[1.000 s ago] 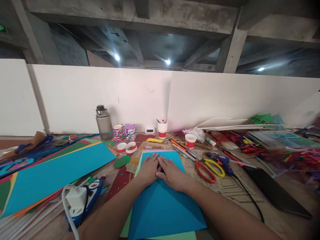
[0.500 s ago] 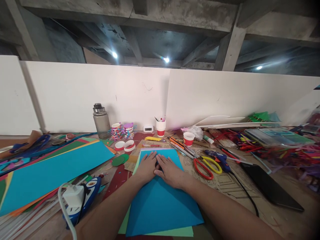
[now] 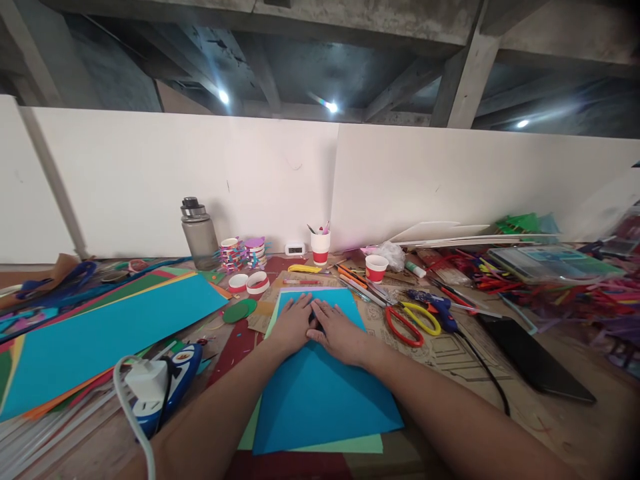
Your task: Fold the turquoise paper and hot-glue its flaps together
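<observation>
Both palms rest on a blue sheet of paper (image 3: 320, 393) in front of me. My left hand (image 3: 293, 325) lies flat near its far end, fingers stretched forward. Beside it, my right hand (image 3: 340, 333) is also flat, angled inward so that the thumbs and fingertips of the two hands nearly meet. A light green sheet (image 3: 357, 445) shows from under the blue one along its left side and near edge. Neither hand grips anything. What lies directly beneath the palms is hidden.
Left are a stack of coloured sheets (image 3: 115, 333) and a power strip (image 3: 185, 380). Scissors with red handles (image 3: 404, 327), yellow-handled scissors (image 3: 423, 319), a glue gun (image 3: 443, 310) and a black tablet-like slab (image 3: 535, 360) lie right. Behind stand a bottle (image 3: 199, 237) and a pen cup (image 3: 321, 247).
The whole view has shifted slightly, so the table items sit a little higher in the picture. Both hands stay flat on the blue sheet in nearly the same pose.
</observation>
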The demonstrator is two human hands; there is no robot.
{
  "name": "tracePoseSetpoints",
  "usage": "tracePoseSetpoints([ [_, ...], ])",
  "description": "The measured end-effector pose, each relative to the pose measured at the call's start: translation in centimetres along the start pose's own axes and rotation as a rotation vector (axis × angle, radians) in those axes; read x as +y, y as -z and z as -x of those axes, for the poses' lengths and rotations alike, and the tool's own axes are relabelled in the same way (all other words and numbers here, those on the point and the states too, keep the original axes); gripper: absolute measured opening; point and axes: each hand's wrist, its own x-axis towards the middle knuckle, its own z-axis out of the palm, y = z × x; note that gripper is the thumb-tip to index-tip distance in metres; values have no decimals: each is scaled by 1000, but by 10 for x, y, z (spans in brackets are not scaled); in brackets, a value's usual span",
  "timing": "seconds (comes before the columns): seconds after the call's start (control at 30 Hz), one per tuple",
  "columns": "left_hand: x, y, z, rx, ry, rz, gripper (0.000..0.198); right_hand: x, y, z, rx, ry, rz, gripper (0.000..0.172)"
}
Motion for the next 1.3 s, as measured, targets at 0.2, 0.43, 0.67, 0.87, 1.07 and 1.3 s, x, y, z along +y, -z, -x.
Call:
tracePoseSetpoints([
  [0.2, 2, 2, 0, -21, 3, -33, 49, 1, 0, -1, -2, -3, 21, 76],
  [0.43, 0, 0, -1, -18, -2, -26, 49, -4, 4, 1, -10, -11, 34, 75],
  [0.67, 0, 1, -1, -27, -9, -56, 50, -2, 1, -1, 1, -7, 23, 75],
  [0.87, -3, -6, -5, 9, -34, -59, 48, 2, 2, 0, 3, -11, 48, 73],
  [1.07, -7, -11, -7, 28, -54, -91, 50, 1, 4, 0, -15, -26, 50, 74],
  [1.3, -9, -10, -7, 31, -62, -97, 50, 4, -1, -3, 2, -8, 53, 75],
])
